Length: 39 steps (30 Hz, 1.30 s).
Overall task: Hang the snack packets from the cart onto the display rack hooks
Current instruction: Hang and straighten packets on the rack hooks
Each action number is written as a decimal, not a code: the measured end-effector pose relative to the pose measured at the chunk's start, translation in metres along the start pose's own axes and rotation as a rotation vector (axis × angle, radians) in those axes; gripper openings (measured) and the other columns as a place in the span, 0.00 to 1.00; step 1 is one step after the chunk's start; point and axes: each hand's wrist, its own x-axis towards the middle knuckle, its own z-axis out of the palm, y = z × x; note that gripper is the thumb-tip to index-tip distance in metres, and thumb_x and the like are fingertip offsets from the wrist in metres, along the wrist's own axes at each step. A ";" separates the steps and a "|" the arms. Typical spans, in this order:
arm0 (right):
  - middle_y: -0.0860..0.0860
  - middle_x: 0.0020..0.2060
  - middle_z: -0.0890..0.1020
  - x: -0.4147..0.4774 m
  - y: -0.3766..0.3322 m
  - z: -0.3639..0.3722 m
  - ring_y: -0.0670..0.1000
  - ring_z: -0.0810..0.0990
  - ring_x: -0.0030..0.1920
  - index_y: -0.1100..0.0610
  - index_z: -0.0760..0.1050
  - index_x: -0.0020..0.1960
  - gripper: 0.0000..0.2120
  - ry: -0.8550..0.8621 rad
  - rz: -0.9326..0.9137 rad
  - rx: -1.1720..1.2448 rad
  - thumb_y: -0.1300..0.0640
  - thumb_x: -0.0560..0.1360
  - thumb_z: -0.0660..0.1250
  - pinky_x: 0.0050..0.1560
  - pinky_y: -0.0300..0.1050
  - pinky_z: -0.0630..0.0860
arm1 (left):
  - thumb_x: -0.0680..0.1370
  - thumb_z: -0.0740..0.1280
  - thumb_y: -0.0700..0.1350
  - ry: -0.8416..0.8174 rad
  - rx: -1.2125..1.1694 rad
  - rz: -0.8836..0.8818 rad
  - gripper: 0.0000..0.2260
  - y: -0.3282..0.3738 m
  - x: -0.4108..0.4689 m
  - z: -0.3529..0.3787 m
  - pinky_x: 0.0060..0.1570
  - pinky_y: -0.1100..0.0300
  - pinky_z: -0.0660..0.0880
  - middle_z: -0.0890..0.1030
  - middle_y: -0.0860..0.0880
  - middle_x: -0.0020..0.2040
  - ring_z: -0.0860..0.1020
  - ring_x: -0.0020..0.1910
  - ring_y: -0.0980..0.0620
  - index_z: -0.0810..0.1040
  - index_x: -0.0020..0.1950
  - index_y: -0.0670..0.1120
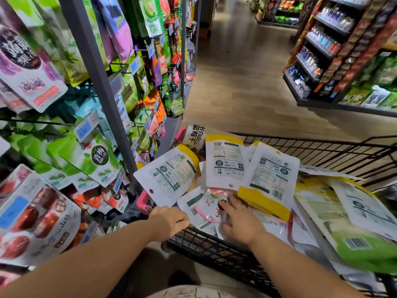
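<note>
Picking step: the left hand (168, 222) grips the cart (214, 250) rim, while the right hand (238, 220), fingers spread, presses a pink packet (209, 204); next, pinch and lift it toward a rack (101, 67) hook.

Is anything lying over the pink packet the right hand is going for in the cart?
Partly. The right hand already rests on the pink packet, but the far edge of it is overlapped by a yellow-edged white packet, and another yellow-edged packet lies just beside it.
</note>
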 end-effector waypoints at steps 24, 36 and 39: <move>0.50 0.28 0.69 -0.002 -0.028 -0.078 0.50 0.65 0.28 0.52 0.66 0.37 0.14 0.350 0.058 1.298 0.56 0.81 0.62 0.30 0.44 0.62 | 0.72 0.61 0.70 0.100 -0.619 -0.153 0.31 0.005 -0.002 -0.014 0.60 0.56 0.70 0.74 0.52 0.61 0.74 0.56 0.53 0.68 0.67 0.51; 0.51 0.30 0.70 0.008 -0.039 -0.083 0.52 0.67 0.33 0.51 0.68 0.35 0.13 0.396 0.183 1.543 0.52 0.77 0.64 0.37 0.51 0.66 | 0.61 0.80 0.55 0.059 -1.181 0.037 0.26 0.016 0.003 -0.009 0.67 0.48 0.70 0.84 0.56 0.55 0.80 0.59 0.53 0.77 0.56 0.60; 0.53 0.33 0.74 0.003 -0.030 -0.087 0.53 0.72 0.31 0.49 0.73 0.43 0.06 0.375 0.227 1.440 0.51 0.78 0.63 0.32 0.47 0.69 | 0.62 0.79 0.59 0.104 -1.162 0.004 0.21 0.018 0.010 -0.007 0.66 0.48 0.71 0.84 0.59 0.54 0.79 0.58 0.54 0.79 0.53 0.66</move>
